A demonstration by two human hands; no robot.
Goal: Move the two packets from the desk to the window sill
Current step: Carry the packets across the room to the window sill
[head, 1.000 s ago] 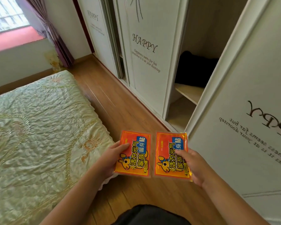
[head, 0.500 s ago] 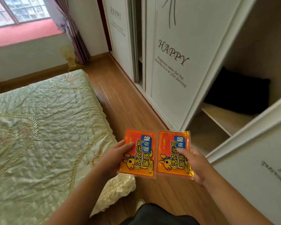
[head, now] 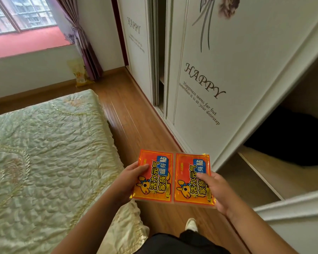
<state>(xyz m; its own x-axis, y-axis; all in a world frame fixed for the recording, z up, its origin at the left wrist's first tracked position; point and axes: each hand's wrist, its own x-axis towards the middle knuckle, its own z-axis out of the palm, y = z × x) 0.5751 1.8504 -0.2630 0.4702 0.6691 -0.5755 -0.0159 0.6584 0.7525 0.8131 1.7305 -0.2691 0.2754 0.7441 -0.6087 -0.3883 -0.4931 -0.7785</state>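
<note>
Two flat orange packets with blue labels are held side by side in front of me, above the wooden floor. My left hand (head: 126, 182) grips the left packet (head: 155, 177) by its left edge, thumb on top. The right packet (head: 188, 176) is pinched at its right edge by my right hand (head: 219, 192). The pink window sill (head: 26, 42) runs along the far wall at the upper left, under the window, well away from both hands. No desk is in view.
A bed (head: 44, 158) with a pale quilted cover fills the left. White wardrobe doors (head: 209, 70) line the right, one slid open on a shelf holding a dark bundle (head: 290, 138). A wooden floor strip (head: 132, 110) runs between them toward the purple curtain (head: 84, 44).
The view has advanced along the floor strip and tilted up, so the window and sill look nearer and larger. Both hands still hold the packets the same way.
</note>
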